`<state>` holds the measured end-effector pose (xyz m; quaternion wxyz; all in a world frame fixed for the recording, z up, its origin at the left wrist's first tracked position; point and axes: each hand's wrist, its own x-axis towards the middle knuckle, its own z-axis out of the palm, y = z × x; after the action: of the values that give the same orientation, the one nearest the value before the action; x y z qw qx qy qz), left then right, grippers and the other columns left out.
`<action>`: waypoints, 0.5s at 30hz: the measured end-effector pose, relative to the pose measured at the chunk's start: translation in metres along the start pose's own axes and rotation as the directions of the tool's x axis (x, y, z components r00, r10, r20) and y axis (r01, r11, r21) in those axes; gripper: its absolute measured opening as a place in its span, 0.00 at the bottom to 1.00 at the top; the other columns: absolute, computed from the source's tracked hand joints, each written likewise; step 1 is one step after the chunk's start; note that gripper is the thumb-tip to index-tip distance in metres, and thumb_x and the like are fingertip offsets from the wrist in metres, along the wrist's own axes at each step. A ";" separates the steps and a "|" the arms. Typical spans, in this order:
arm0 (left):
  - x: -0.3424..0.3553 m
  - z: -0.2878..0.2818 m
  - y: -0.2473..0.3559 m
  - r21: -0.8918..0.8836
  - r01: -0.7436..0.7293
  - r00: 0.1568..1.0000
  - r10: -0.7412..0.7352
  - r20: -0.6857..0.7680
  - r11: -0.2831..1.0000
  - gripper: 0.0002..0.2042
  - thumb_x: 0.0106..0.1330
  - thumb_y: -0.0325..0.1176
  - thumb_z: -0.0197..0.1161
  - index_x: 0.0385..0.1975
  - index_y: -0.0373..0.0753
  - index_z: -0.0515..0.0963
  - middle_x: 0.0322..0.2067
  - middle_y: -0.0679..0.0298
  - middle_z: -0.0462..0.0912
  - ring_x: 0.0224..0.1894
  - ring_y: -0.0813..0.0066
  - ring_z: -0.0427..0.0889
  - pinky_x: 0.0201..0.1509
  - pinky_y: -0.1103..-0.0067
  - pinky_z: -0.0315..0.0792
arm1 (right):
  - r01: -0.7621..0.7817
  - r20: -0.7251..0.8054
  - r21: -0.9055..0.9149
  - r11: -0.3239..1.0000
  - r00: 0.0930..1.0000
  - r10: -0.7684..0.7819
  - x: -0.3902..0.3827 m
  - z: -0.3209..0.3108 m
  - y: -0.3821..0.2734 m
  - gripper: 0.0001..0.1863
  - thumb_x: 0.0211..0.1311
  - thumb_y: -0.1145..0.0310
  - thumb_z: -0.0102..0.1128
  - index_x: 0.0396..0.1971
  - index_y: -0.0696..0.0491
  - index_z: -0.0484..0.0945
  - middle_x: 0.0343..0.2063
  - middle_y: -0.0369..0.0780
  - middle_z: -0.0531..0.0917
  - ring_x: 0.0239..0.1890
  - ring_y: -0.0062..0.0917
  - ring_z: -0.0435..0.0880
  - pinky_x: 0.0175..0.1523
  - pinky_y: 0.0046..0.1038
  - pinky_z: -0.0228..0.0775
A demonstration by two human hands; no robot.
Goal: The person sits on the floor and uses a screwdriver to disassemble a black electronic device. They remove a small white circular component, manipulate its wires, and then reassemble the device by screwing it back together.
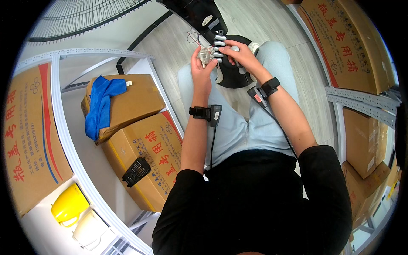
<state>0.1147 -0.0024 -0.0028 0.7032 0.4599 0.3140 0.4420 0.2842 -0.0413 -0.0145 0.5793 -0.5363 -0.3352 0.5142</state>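
My left hand (200, 66) holds a small clear plastic housing (204, 55) with thin wires, near the upper middle of the view. My right hand (240, 55) grips beside it at a strip of several silver oblong buttons (219, 43), its fingers partly hidden. A black panel (199, 17) lies just above, and a round black base (233, 80) is on the floor below my hands, with a silver part rising behind my right fingers. Straps with small black devices sit on both forearms.
A wire fan grille (78, 19) is at upper left. Shelving (55, 97) with cardboard boxes (138, 153), a blue cloth (100, 102), a black plastic part (136, 170), a yellow mug (68, 206) and a white mug (89, 229) is on my left. More boxes (361, 140) line shelves on my right.
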 end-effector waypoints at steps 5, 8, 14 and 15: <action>-0.001 0.000 0.001 0.062 -0.018 1.000 0.018 -0.007 0.998 0.34 0.59 0.16 0.64 0.67 0.33 0.58 0.54 0.55 0.75 0.50 0.75 0.78 0.53 0.79 0.75 | -0.050 0.022 0.004 0.999 0.999 0.049 -0.002 0.000 -0.008 0.28 0.62 0.53 0.66 0.52 0.61 0.78 0.22 0.33 0.78 0.21 0.14 0.73 0.26 0.18 0.63; -0.001 0.001 0.001 0.047 -0.021 1.000 0.022 -0.010 0.999 0.34 0.59 0.16 0.65 0.66 0.33 0.59 0.54 0.56 0.76 0.48 0.76 0.78 0.51 0.81 0.75 | -0.056 0.008 0.030 0.998 0.998 0.056 -0.001 0.001 -0.004 0.22 0.65 0.55 0.62 0.49 0.58 0.80 0.28 0.33 0.80 0.23 0.13 0.73 0.27 0.18 0.63; -0.001 -0.001 0.002 0.092 0.022 1.000 -0.023 0.004 0.996 0.34 0.60 0.17 0.64 0.67 0.35 0.58 0.55 0.56 0.74 0.55 0.72 0.76 0.57 0.76 0.73 | -0.041 0.021 0.067 0.997 0.999 0.040 -0.002 -0.002 -0.007 0.19 0.67 0.57 0.60 0.46 0.57 0.80 0.30 0.33 0.80 0.23 0.13 0.72 0.28 0.17 0.63; 0.000 -0.001 0.002 0.084 0.017 1.000 -0.017 0.006 0.996 0.34 0.60 0.17 0.64 0.68 0.35 0.58 0.55 0.57 0.74 0.55 0.72 0.76 0.58 0.76 0.73 | -0.040 0.021 0.085 0.996 0.999 0.038 -0.002 -0.002 -0.007 0.19 0.67 0.57 0.60 0.46 0.57 0.80 0.30 0.33 0.80 0.23 0.13 0.72 0.28 0.17 0.63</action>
<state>0.1135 -0.0014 -0.0017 0.6882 0.4878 0.3338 0.4208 0.2870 -0.0427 -0.0082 0.5884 -0.5127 -0.3078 0.5443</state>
